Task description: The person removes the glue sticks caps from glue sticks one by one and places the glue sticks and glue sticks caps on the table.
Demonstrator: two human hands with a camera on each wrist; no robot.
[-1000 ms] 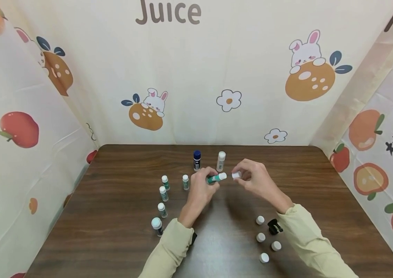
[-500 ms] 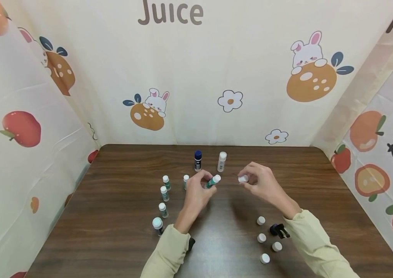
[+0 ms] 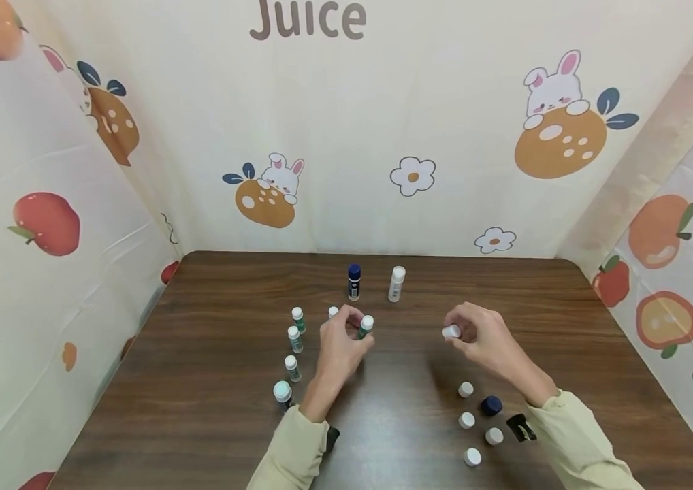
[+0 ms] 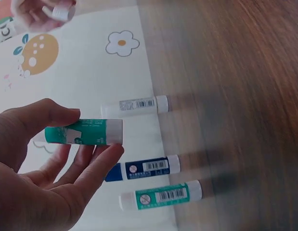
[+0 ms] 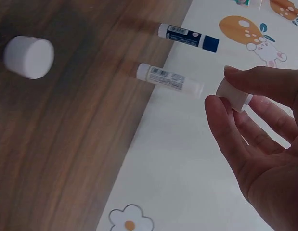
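My left hand (image 3: 337,348) pinches a green glue stick (image 4: 81,134) between thumb and fingers. Its white end (image 4: 114,131) points away from the palm; in the head view this end tilts upward. Off to the right, my right hand (image 3: 489,342) pinches a small white cap (image 5: 232,95) between thumb and fingertips. A wide gap separates the two hands. Just behind the left hand stands another glue stick (image 3: 333,312), mostly hidden by it in the head view. A navy glue stick (image 3: 354,283) and a white glue stick (image 3: 397,284) stand upright farther back.
Several glue sticks (image 3: 292,368) stand in a column left of my left hand. Loose white caps (image 3: 466,420) and a navy cap (image 3: 491,406) lie near my right forearm. A printed curtain (image 3: 346,136) borders the wooden table (image 3: 212,381) behind and at the sides.
My hands have drawn apart. The left moved slightly left, tilting the glue stick more upright; the right carried the white cap rightward and nearer, uncovering more of the navy cap.
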